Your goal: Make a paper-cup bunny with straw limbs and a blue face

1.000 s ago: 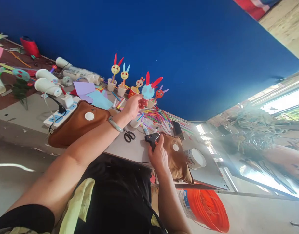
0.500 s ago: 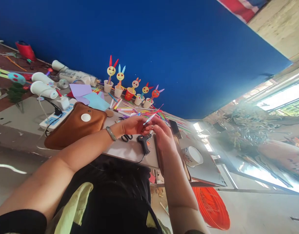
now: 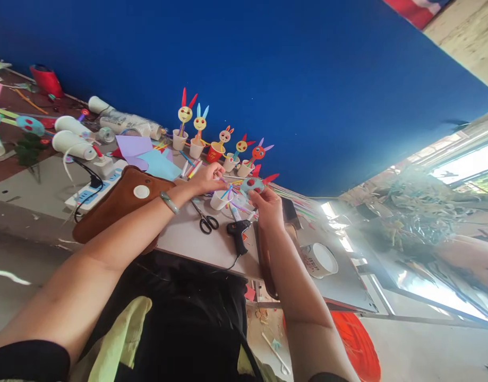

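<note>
My right hand point(image 3: 267, 204) pinches a light blue paper rabbit face point(image 3: 250, 184) by its edge. The face has dark red spots and red pointed ears. My left hand point(image 3: 208, 179) is above a small white paper cup point(image 3: 222, 200), its fingers curled together. Blue and purple sticks rise from this cup close to the fingertips; what the fingers hold, if anything, is hidden. Below the hands, a black hot glue gun point(image 3: 239, 233) lies on the table point(image 3: 191, 239), with black-handled scissors point(image 3: 206, 220) to its left.
Several rabbit-faced figures in cups point(image 3: 215, 153) line the blue wall. A brown pouch point(image 3: 126, 204) and a power strip point(image 3: 96, 188) lie at left. At right stands a white paper tub point(image 3: 320, 260); an orange-red basket point(image 3: 355, 339) is below the table.
My hands have moved apart, the left one going up and left. The rabbit face, seen edge-on between both hands before, now shows its front in the right hand alone. The white cup has come into view.
</note>
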Motion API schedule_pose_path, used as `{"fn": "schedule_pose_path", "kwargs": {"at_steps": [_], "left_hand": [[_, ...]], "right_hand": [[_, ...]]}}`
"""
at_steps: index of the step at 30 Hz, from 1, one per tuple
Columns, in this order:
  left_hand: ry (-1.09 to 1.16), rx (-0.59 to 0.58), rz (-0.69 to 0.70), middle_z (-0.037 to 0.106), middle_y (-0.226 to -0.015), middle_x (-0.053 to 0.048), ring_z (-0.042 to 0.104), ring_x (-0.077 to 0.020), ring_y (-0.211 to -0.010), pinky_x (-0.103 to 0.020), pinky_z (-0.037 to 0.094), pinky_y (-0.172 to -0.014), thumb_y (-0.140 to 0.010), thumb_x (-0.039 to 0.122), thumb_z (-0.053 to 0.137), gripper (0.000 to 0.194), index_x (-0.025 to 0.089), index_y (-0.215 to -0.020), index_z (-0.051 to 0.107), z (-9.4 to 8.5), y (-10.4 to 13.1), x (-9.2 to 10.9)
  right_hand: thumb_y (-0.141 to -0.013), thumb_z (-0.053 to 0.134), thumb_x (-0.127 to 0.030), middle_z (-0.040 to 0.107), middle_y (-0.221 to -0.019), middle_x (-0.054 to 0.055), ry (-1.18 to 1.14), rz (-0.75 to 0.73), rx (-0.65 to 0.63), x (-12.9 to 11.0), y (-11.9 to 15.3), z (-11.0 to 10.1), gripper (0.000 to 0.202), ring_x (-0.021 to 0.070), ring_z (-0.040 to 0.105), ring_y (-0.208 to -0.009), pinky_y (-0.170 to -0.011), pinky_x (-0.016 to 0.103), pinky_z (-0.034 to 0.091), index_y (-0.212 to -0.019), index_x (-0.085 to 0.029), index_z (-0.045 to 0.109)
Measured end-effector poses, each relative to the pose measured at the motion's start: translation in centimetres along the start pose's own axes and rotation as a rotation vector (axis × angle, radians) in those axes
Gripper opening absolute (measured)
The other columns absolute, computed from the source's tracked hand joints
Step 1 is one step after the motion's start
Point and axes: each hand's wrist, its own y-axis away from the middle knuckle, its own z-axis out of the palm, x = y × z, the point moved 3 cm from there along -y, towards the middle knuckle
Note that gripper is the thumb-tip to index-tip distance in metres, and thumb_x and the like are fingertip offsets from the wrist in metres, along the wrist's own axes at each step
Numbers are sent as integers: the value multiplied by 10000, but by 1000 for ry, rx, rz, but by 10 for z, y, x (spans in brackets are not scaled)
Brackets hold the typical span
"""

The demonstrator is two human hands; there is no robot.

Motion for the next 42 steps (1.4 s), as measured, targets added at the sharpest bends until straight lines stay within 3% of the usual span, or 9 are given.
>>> {"fn": "schedule_pose_path", "kwargs": {"at_steps": [4,9,16,23,29,34,42], "left_hand": [[-112,-88,63,650,-1280,-146,566,-368,-1259,-477,423,-1079,-338,332,968,856,178,-1110,631,7,-5,-22],[-173,-130,123,647,-1324,-138,580,-338,-1251,-444,425,-1078,-482,362,928,772,184,-1180,650,19,-3,-41],[-197,-115,111,681,-1246,-109,633,-282,-1078,-352,497,-862,-624,392,841,637,170,-1196,667,16,-3,-53],[-208,-102,95,710,-1167,-99,643,-250,-937,-323,481,-778,-636,412,832,640,155,-1203,681,15,-4,-55],[-212,-102,122,729,-1044,-61,637,-227,-865,-309,460,-746,-653,460,830,511,184,-1073,736,15,-3,-53],[-223,-84,141,733,-1003,-74,646,-252,-916,-326,463,-790,-646,448,837,446,173,-984,742,15,-4,-53],[-245,-92,149,751,-1027,-73,670,-279,-984,-353,493,-879,-661,382,823,419,180,-1015,730,15,-2,-45]], "right_hand": [[-614,834,-461,574,-614,-56,29,-7,-25,12,-17,12,351,94,467,-569,-570,253,395,-695,-208,604],[-615,826,-483,644,-709,-30,55,-25,-49,32,-23,23,358,123,546,-658,-667,282,465,-714,-210,616],[-637,820,-483,622,-730,-33,73,-34,-80,48,-30,31,362,108,505,-653,-659,264,437,-719,-203,605],[-646,814,-523,598,-696,-37,52,-37,-132,52,-42,42,393,111,500,-647,-647,262,421,-738,-199,611],[-630,822,-546,557,-646,-54,73,-48,-133,53,-48,47,424,92,435,-591,-599,253,368,-697,-202,583],[-627,813,-596,532,-624,-52,90,-54,-137,54,-52,51,471,108,462,-607,-604,261,398,-668,-218,535],[-641,792,-588,575,-649,-34,140,-79,-160,56,-57,52,444,118,487,-607,-605,269,407,-682,-220,547]]}}
